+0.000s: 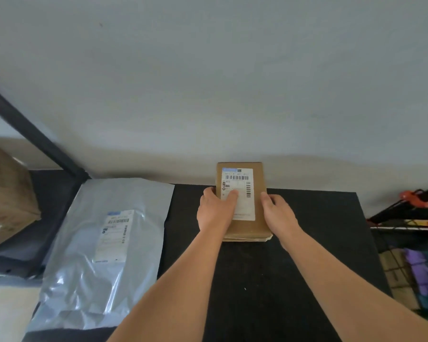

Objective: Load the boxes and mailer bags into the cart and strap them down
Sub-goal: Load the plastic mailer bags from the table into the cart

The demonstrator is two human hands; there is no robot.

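The left hand (214,211) and right hand (278,213) are gripping the cardboard box (245,229) by its long sides. It is lying flat on the table (294,262) near the wall (232,82), right of a mailer bag (104,255).

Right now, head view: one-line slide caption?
Left hand and right hand grip the labelled box on the black table; mailer bag alongside.

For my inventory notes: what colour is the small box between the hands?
The box is brown, white label; head view.

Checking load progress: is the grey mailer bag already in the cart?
No, the mailer bag lies flat on the black table, left of the small box.
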